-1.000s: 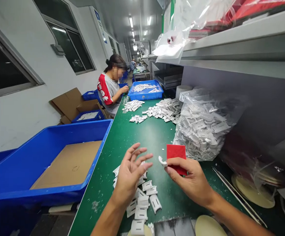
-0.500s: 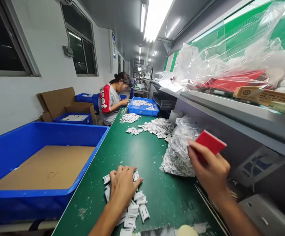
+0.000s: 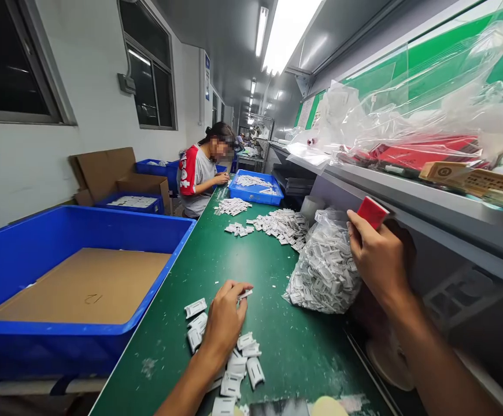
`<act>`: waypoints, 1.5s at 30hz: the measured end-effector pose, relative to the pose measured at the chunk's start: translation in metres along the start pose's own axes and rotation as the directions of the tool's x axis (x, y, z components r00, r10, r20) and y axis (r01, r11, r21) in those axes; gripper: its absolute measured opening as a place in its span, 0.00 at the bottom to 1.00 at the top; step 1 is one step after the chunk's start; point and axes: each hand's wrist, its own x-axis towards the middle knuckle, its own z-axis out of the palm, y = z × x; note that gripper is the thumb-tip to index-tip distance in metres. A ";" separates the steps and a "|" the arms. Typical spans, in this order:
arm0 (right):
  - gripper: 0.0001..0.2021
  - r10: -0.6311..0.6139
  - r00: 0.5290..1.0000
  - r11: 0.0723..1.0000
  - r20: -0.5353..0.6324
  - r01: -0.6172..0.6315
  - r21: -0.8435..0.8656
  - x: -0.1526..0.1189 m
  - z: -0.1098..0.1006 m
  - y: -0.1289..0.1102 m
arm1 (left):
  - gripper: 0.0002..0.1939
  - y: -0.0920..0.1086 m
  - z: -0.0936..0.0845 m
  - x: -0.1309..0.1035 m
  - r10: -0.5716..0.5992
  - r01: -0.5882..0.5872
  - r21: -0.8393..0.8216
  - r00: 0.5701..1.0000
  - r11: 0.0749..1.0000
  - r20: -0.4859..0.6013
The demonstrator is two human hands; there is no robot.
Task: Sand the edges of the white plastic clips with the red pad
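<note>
Low over the green table, my left hand [image 3: 224, 316] pinches a small white plastic part [image 3: 245, 294] between thumb and fingers. Loose white parts [image 3: 232, 382] of the same sort lie around and below that hand, some hidden under the wrist. My right hand [image 3: 379, 254] is raised at the right near the shelf edge, its fingers closed on a flat red block [image 3: 372, 212] with a pale edge. Just left of the right hand stands a clear plastic bag [image 3: 323, 266] filled with many white parts.
Heaps of white parts [image 3: 283, 225] lie farther along the table [image 3: 182, 341]. Behind them is a blue tray [image 3: 258, 197]. A large blue bin [image 3: 156, 315] with cardboard borders the left edge. A co-worker [image 3: 202, 170] sits beyond. The shelf [image 3: 407, 190] overhangs the right side.
My right hand has moved up and right with the red block, which has turned. My left hand has lifted a white part from among the loose ones. The view has shifted slightly.
</note>
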 end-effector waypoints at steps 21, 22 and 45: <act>0.20 -0.326 0.402 -0.175 0.856 -0.915 0.363 -0.120 0.038 -0.089 | 0.05 0.030 0.004 -0.022 0.059 -0.066 -0.142 0.997 0.988 -0.052; 0.20 -0.240 0.417 -0.142 0.877 -0.908 0.393 -0.120 0.043 -0.087 | 0.05 0.029 0.005 -0.022 0.062 -0.069 -0.136 0.996 0.988 -0.058; 0.14 -0.009 0.511 -0.071 0.859 -0.858 0.509 -0.124 0.044 -0.103 | 0.20 0.036 0.009 -0.020 -0.193 0.183 -0.547 0.980 0.817 0.040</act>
